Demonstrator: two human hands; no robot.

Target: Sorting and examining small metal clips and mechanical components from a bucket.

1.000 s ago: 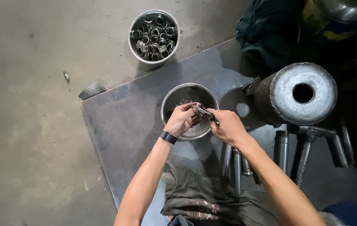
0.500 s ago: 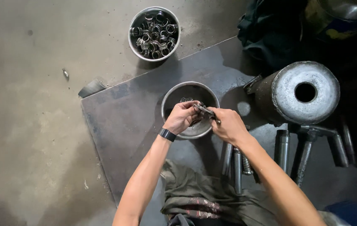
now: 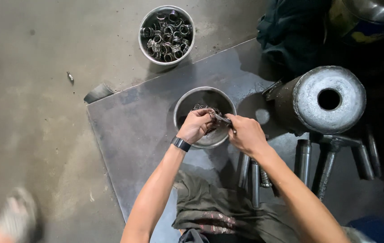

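Steel plate (image 3: pixel 142 135), two metal bowls (image 3: pixel 185 101)

This is a metalworking workshop. A stained concrete floor (image 3: pixel 25 112) carries a steel plate (image 3: pixel 138 130) used as the work surface, a heavy bored steel cylinder (image 3: pixel 324 99), loose steel rods (image 3: pixel 303 159), and metal buckets (image 3: pixel 167 33) holding small ring-shaped metal parts.

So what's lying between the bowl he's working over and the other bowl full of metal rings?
In the head view, only bare surface: a strip of the dark metal plate, then grey concrete floor, separates the near bowl from the ring-filled bowl.
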